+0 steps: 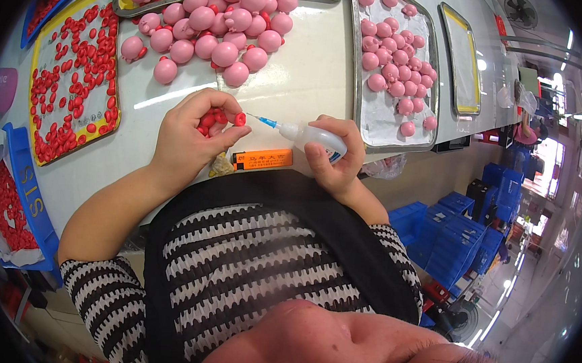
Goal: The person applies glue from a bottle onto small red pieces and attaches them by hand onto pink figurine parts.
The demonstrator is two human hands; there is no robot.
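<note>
In the head view, my left hand [197,129] pinches a red oval piece [240,119] at the fingertips, with more red pieces [207,120] cupped behind it. My right hand [338,159] grips a white squeeze bottle [315,141], its blue-based needle [267,122] pointing at the pinched piece; I cannot tell whether they touch. Pink balls [224,53] lie beyond on the table [306,68].

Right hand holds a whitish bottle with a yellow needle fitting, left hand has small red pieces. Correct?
Not quite: the needle fitting is blue, as the head view shows. The right hand holds the whitish bottle, and the left hand has small red pieces.
</note>
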